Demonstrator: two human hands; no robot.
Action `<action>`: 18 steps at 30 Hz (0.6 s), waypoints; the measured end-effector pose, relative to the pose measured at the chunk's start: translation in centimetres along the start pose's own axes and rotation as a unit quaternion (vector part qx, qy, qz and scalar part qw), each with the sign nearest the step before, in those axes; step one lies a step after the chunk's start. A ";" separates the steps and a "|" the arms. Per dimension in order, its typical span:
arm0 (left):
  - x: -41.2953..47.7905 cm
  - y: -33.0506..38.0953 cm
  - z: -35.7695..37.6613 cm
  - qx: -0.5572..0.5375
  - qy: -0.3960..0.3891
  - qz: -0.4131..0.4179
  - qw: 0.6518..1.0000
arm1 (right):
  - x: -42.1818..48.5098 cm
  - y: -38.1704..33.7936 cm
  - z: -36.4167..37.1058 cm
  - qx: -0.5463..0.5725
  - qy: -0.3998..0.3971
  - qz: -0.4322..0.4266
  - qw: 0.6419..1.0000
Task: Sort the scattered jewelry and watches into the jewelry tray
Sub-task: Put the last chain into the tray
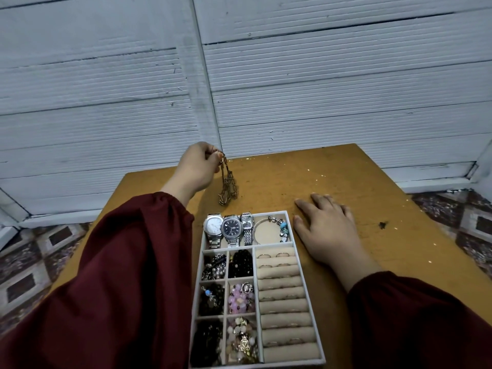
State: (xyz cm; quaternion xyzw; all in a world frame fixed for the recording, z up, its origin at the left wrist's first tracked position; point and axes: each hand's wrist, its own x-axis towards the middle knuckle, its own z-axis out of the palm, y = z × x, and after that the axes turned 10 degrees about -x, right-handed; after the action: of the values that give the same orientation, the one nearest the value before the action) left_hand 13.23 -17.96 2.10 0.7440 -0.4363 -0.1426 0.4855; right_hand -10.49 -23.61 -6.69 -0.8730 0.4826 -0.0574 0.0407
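While the right hand (330, 230) is resting flat on the table (372, 182) beside the tray (271, 212), the left hand (197, 169) is pinching a gold chain (229, 186) by its top — links dangling just beyond the watches (231, 230). Likely light, limp and tangle-prone, it is asking for an end grip.

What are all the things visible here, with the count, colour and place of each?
table: one, yellow-brown, under everything
tray: one, grey with beige lining, on the table
watches: three, silver, tray's far row, left
bracelet: one, silver with blue beads, tray's far row, right
rings: several, thin, in the beige rolls, tray's right
beads: six small compartments, black, pink, mixed, tray's left
chain: one, gold, hanging beyond the tray
wall: white panels, behind the table
floor: patterned tiles, both sides
sleeves: two, dark red
left hand: pinches the chain
right hand: flat on the table, right of the tray
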 end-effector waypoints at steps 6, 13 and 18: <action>-0.3 1.9 -0.4 -0.059 0.000 0.019 0.998 | -0.1 -0.1 0.0 0.001 0.009 0.001 1.000; -0.6 2.9 -0.4 -0.066 -0.005 0.026 0.997 | -0.2 -0.1 0.1 0.004 0.017 0.001 1.000; -0.7 4.1 -0.5 -0.098 0.002 0.042 0.994 | -0.2 0.0 0.0 0.002 0.017 0.002 1.000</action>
State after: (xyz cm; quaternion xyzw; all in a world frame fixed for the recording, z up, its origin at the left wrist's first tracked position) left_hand 11.07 -17.70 5.68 0.6744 -0.4502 -0.1629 0.5622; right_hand -10.59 -23.45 -6.72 -0.8710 0.4844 -0.0737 0.0345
